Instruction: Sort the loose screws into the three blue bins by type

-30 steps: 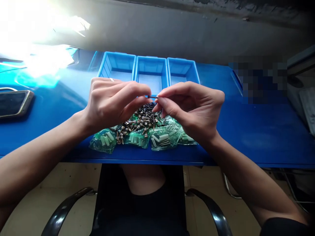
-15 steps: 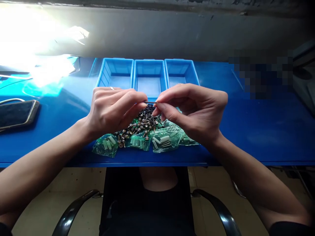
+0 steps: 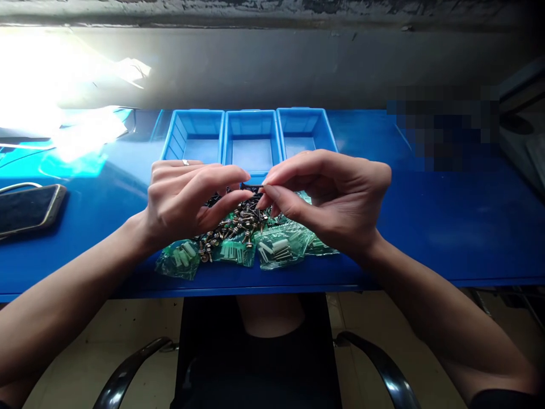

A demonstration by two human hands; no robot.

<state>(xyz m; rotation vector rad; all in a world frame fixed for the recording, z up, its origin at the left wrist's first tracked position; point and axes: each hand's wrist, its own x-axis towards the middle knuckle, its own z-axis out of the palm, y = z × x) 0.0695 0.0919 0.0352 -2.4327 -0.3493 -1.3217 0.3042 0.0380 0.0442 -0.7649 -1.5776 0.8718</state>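
Between the thumb and index finger of my right hand a dark screw is pinched, lying level and pointing left. Its far end reaches into the gap between the fingers of my left hand, whose thumb and index finger stand apart around it. Below both hands lies a heap of loose screws, some dark and some with brassy shanks and washers. In front of the heap are several green plastic bags, among them one bag with white plugs and screws inside. My hands hide part of the heap.
Three blue bins stand side by side behind the hands: a left bin, a middle bin and a right bin. A phone rests on the blue table at the left. Bright light washes out the back left.
My left thumb and index finger have parted and let go of the screw's left end. My right hand still holds it. The whole view has shifted slightly.
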